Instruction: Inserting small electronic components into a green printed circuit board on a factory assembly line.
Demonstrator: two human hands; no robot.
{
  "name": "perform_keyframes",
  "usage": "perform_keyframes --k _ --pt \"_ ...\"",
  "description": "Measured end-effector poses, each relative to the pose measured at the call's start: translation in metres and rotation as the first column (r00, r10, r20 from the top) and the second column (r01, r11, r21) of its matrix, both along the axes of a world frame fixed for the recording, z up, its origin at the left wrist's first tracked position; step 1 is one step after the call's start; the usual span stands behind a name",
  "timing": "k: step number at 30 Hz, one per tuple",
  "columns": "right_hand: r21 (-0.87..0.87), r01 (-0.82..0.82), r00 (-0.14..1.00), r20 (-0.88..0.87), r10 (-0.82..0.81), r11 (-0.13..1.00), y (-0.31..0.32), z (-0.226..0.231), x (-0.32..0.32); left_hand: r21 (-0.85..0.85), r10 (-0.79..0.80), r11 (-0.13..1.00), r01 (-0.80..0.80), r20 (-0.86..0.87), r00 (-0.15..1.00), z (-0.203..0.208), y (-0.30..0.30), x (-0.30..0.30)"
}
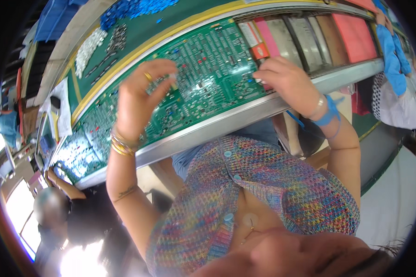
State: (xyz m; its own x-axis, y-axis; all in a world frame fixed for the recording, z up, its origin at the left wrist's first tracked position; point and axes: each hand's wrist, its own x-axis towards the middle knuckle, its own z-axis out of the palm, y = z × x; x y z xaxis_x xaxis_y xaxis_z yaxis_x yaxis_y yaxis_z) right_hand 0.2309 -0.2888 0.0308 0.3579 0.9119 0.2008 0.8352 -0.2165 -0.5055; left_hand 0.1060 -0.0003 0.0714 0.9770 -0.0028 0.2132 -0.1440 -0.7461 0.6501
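Observation:
A large green circuit board point(208, 69) lies on a metal-edged conveyor line point(226, 121) in front of me. My left hand point(141, 94), with a gold ring and gold bangles, hovers over the board's left half, fingers bent and pinched at a small part I cannot make out. My right hand point(284, 81), with a bracelet and blue wrist strap, rests its fingertips on the board's right edge. More green boards point(85, 143) follow along the line to the left.
Pink and red trays point(356, 34) and grey compartments point(300, 37) sit to the right on the line. Behind it, a green bench point(138, 34) holds blue, white and black small parts. Another person point(60, 207) sits at lower left; a blue-sleeved person point(393, 51) stands far right.

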Motion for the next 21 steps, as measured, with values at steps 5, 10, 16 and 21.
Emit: perform_keyframes --k 5,10,16,21 --pt "0.105 -0.039 0.996 -0.074 0.047 0.994 0.005 0.008 -0.023 0.064 0.125 0.991 -0.118 -0.105 0.987 -0.025 -0.017 -0.064" --pt "0.128 -0.100 0.982 -0.144 0.119 0.987 0.018 0.001 -0.040 0.179 0.151 0.973 -0.145 -0.024 0.988 -0.044 -0.024 -0.073" --pt "0.131 -0.083 0.983 -0.152 0.103 0.988 0.018 0.003 -0.040 0.219 0.145 0.966 -0.140 -0.007 0.989 -0.050 -0.026 -0.072" --pt "0.131 -0.082 0.985 -0.139 0.100 0.988 0.023 0.003 -0.043 0.251 0.122 0.961 -0.119 0.003 0.993 -0.048 -0.023 -0.077"
